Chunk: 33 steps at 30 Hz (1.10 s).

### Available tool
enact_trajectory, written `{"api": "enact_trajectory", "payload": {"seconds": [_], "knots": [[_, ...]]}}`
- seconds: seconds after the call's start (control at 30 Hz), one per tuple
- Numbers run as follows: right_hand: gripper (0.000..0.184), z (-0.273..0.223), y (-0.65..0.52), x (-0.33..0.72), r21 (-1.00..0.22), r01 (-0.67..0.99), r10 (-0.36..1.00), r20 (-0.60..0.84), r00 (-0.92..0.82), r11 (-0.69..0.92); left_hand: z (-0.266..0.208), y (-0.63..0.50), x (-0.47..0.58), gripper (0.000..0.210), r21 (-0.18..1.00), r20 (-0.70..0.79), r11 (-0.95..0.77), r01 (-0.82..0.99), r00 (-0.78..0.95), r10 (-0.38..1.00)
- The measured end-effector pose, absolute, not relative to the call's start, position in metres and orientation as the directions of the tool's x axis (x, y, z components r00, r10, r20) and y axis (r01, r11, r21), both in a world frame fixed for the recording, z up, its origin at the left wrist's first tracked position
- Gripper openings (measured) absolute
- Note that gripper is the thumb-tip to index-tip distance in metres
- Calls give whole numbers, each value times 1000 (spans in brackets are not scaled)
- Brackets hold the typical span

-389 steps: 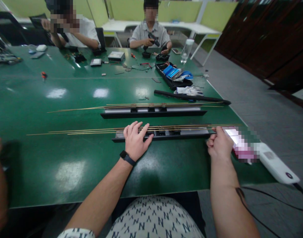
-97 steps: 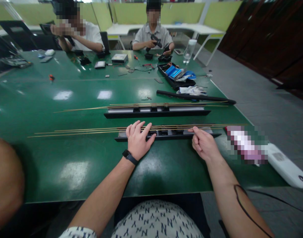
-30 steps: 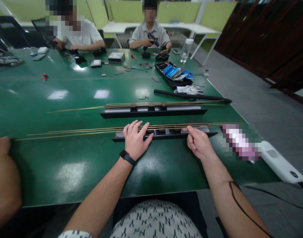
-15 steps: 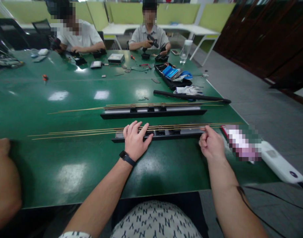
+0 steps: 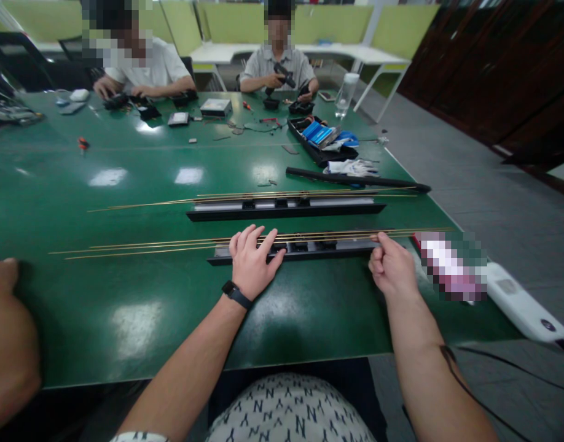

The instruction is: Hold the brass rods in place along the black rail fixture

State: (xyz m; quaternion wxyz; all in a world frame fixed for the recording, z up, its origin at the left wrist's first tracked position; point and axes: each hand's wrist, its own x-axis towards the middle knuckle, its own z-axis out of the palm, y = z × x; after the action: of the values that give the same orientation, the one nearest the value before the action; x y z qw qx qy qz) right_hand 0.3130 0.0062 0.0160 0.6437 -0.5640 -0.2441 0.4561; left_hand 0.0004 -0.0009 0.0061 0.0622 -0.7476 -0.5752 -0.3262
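Note:
My left hand [image 5: 255, 261], a dark band on its wrist, rests with fingers spread over a black channel [image 5: 346, 244] and the thin brass-coloured rods [image 5: 148, 247] lying along it. The rods stick out well past the channel's left end. At the right end, my right hand [image 5: 391, 263] is closed in a pinch, thumb and index finger at the tip of a rod. Dark blocks sit inside the channel between my hands. Beyond it, a second black channel [image 5: 286, 212] lies parallel, with similar rods along its back.
A dark tube [image 5: 356, 178], gloves [image 5: 351, 167] and a black tray [image 5: 307, 147] of blue parts lie farther back. On the right are a pink-edged object [image 5: 448, 264], partly blurred, and a white power strip [image 5: 524, 301]. Someone's arm [image 5: 10, 344] rests at left; two people work opposite.
My right hand has shifted slightly left, and the left ends of the rods have moved a little against each other. My left hand has stayed put. A co-worker's hand has come down onto a black device.

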Motion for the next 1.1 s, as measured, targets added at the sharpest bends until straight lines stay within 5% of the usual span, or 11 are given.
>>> {"api": "enact_trajectory", "payload": {"seconds": [0.33,0.6,0.9,1.1], "knots": [[37,13,5,308,-956,-286,891,-178,418,-57,6,-1,0,42,266,572,-338,903,135,809],[32,13,7,318,-952,-305,806,-175,565,8,4,0,0,43,262,582,-340,903,133,802],[36,10,5,310,-957,-287,901,-167,400,-50,4,0,0,42,262,589,-354,898,142,795],[33,13,6,313,-949,-315,857,-173,485,-13,4,0,-1,42,263,588,-354,897,142,796]]}}
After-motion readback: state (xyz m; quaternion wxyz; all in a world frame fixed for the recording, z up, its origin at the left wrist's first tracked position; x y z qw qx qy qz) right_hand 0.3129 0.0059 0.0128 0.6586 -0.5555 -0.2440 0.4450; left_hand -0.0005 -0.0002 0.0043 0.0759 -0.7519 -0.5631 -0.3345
